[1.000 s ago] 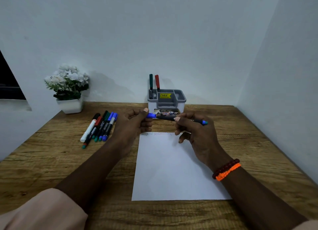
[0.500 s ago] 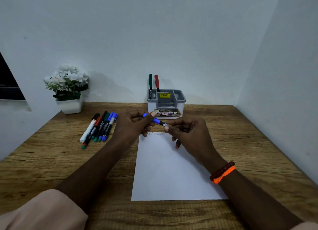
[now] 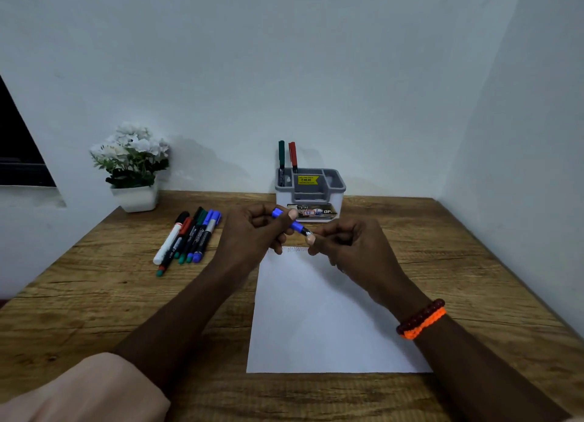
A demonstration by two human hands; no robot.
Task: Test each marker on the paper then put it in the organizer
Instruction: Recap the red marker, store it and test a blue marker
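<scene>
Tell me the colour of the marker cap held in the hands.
Blue cap, clearest in the head view.

The organizer [image 3: 310,190] bears a yellow price sticker [image 3: 308,179], seemingly reading "49.00".

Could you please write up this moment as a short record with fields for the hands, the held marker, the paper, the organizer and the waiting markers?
left hand: pinches the blue cap end
right hand: grips the marker body
blue marker: held between both hands above the paper's far edge
paper: faint scribble line along far edge
organizer: holds green and red markers, upright, left rear compartment
loose markers: lying on the table, left of the paper
</scene>
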